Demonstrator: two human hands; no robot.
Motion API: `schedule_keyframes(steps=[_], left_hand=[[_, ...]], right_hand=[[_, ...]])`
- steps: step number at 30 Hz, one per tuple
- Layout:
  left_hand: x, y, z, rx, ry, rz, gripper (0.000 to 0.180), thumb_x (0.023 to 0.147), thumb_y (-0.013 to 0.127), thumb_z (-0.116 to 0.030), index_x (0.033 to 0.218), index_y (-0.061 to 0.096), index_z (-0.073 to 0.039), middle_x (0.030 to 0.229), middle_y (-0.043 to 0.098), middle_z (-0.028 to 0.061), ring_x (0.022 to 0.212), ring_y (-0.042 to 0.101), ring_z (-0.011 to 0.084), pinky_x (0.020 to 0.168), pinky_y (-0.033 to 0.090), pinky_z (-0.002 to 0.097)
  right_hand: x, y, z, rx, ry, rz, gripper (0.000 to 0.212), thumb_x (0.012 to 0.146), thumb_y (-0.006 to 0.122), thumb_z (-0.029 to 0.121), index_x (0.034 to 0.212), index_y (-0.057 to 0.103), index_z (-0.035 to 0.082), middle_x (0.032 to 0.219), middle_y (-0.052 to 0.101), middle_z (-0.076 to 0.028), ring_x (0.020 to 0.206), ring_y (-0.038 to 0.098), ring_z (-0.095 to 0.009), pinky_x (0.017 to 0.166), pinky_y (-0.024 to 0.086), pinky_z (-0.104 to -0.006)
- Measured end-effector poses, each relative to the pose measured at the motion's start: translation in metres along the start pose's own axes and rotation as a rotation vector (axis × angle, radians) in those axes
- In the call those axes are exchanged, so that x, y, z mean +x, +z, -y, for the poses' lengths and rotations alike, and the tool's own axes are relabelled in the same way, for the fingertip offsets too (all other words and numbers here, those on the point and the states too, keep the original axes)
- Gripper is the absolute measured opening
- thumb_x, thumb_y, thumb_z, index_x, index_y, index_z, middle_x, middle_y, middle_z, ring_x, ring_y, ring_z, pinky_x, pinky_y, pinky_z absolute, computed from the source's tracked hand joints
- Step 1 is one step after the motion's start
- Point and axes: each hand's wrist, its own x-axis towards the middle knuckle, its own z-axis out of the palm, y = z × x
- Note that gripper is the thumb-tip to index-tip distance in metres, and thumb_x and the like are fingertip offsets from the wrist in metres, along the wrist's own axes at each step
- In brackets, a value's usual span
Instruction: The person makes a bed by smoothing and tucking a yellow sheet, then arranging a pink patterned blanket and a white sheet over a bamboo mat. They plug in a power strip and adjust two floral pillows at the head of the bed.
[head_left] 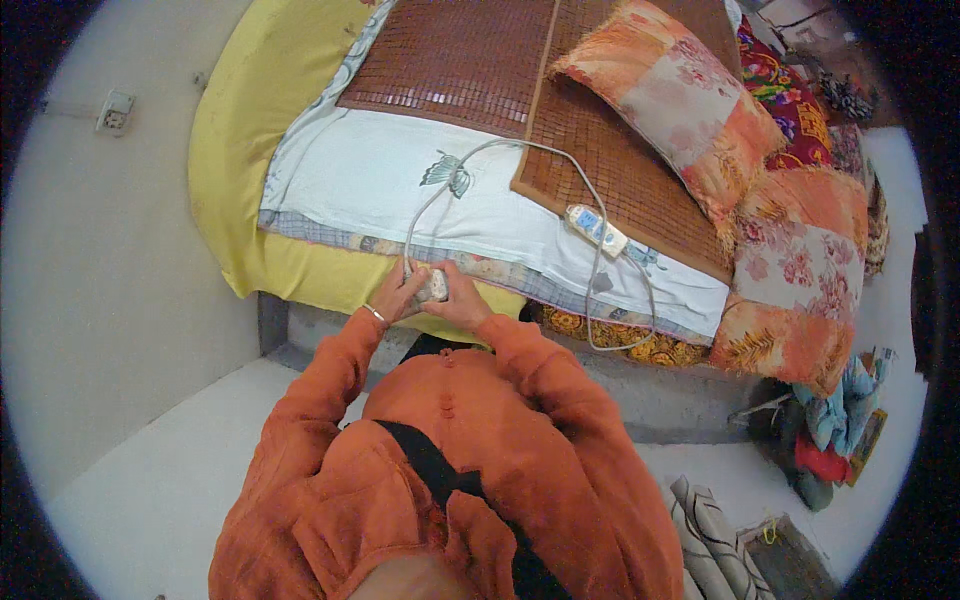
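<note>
At the near edge of the bed (350,170), my left hand (396,292) and my right hand (460,298) close round a small off-white block (433,287) with rounded corners. Its exact kind I cannot make out, as fingers cover part of it. A grey cable (480,150) rises beside my left fingers, arches over the white sheet and loops past the bed's near edge. It joins a white handheld controller (597,232) with blue markings, which lies on the sheet to the right of my hands. On my left wrist is a pale bangle (374,313).
Brown slatted mats (450,60) cover the far bed. Orange-and-white patterned cushions (690,100) lie at the right. Yellow cloth (235,150) drapes the left side, near a wall socket (116,112). Folded grey fabric (705,530) and a pile of clothes (840,410) sit at the lower right.
</note>
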Motion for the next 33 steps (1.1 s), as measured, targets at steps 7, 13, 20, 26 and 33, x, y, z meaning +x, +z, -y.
schedule_keyframes(steps=[7,13,20,26,33], left_hand=[[0.004,0.001,0.063,0.022,0.016,-0.169,0.029,0.086,0.045,-0.029,0.097,0.047,-0.002,0.076,0.052,0.0156,0.072,0.052,0.0272,0.066,0.041,0.035],[-0.013,-0.028,0.028,0.149,-0.151,-0.3,0.041,0.083,0.048,-0.037,0.107,0.047,-0.003,0.088,0.06,0.0204,0.085,0.057,0.0343,0.075,0.04,0.0382],[-0.009,-0.056,0.059,0.341,-0.1,-0.432,0.054,0.082,0.045,-0.043,0.114,0.042,0.0,0.086,0.059,0.0229,0.082,0.056,0.0364,0.076,0.036,0.0432],[-0.003,-0.089,0.107,0.503,-0.08,-0.666,0.047,0.082,0.046,-0.042,0.105,0.045,-0.001,0.084,0.06,0.02,0.08,0.057,0.0356,0.073,0.038,0.0436],[-0.007,-0.124,0.063,0.141,-0.055,-0.851,0.036,0.083,0.048,-0.038,0.102,0.046,-0.007,0.083,0.061,0.0191,0.079,0.059,0.0362,0.07,0.042,0.0428]], right_hand=[[0.002,-0.055,-0.037,-0.179,0.204,-0.409,0.062,0.068,0.073,0.024,0.117,0.043,0.001,0.112,0.05,-0.015,0.105,0.049,-0.025,0.091,0.038,-0.0341],[-0.024,-0.205,-0.073,-1.128,0.372,-0.772,0.088,0.054,0.078,0.036,0.124,0.038,0.002,0.119,0.047,-0.018,0.108,0.046,-0.033,0.091,0.037,-0.0401],[-0.022,-0.237,-0.151,-1.202,0.297,-0.66,0.068,0.056,0.074,0.026,0.111,0.042,0.003,0.098,0.045,-0.02,0.096,0.045,-0.039,0.081,0.041,-0.0451],[-0.013,-0.2,-0.133,-0.737,-0.013,-0.549,0.061,0.064,0.069,0.015,0.114,0.04,-0.003,0.106,0.044,-0.02,0.101,0.043,-0.033,0.088,0.035,-0.0397],[-0.009,-0.142,-0.013,-0.511,-0.088,-0.549,0.055,0.069,0.066,0.011,0.116,0.04,-0.004,0.109,0.044,-0.016,0.102,0.043,-0.026,0.092,0.032,-0.0362]])
